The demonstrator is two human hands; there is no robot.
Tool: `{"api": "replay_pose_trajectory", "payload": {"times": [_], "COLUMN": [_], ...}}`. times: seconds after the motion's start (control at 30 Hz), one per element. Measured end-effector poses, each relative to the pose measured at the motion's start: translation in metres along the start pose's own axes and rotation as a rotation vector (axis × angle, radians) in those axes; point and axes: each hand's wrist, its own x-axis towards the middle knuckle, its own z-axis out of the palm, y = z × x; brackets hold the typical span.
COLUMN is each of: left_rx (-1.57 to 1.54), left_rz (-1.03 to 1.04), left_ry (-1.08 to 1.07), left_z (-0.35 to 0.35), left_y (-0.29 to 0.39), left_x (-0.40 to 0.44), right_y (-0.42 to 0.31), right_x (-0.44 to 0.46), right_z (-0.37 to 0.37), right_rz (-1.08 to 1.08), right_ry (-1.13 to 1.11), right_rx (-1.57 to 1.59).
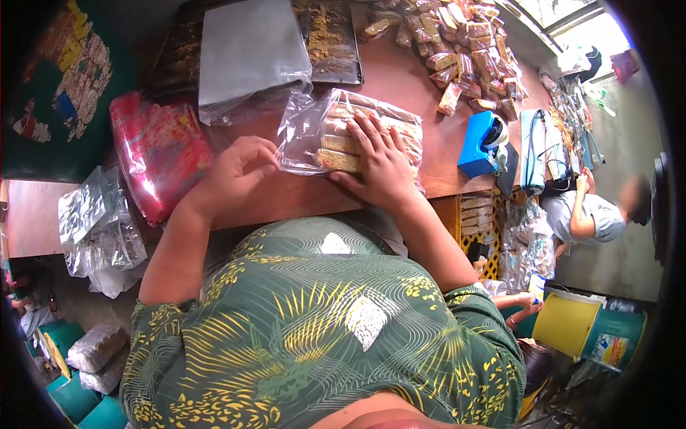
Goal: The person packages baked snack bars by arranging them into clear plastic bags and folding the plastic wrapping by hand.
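A clear plastic bag holding a row of long bread pieces lies flat near the table's front edge. My right hand rests on the filled part with its fingers spread. At the bag's loose left end is my left hand, its fingers curled and pressed together near the plastic; what they hold, if anything, is too small to make out. Behind the bag, a stack of flat clear bags lies over dark trays with crumbs.
Many wrapped bread pieces are piled at the back right. A blue tape dispenser stands right of the bag, a red plastic package on the left. Two other people are at the right, one showing only arms. Buckets stand below.
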Motion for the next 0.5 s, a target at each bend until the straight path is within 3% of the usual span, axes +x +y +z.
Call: {"api": "replay_pose_trajectory", "payload": {"times": [0.07,0.17,0.27,0.4,0.5], "left_rx": [-0.208,0.211,0.180,0.359,0.690], "left_rz": [-0.029,-0.149,-0.544,-0.068,0.253], "left_ry": [0.043,-0.137,-0.204,0.132,0.268], "left_z": [0.008,-0.007,-0.021,-0.026,-0.010], "left_y": [-0.005,-0.003,0.022,-0.017,-0.027], "left_x": [-0.005,0.002,0.018,0.040,0.070], "right_y": [-0.001,-0.002,-0.001,-0.004,-0.004], "right_x": [0.000,0.000,-0.001,0.001,0.001], "right_z": [-0.002,-0.004,-0.003,-0.007,-0.006], "right_rz": [0.004,0.002,-0.006,0.011,0.023], "right_ry": [-0.008,-0.010,0.001,-0.018,-0.035], "right_rx": [-0.012,-0.009,-0.002,0.004,0.001]}}
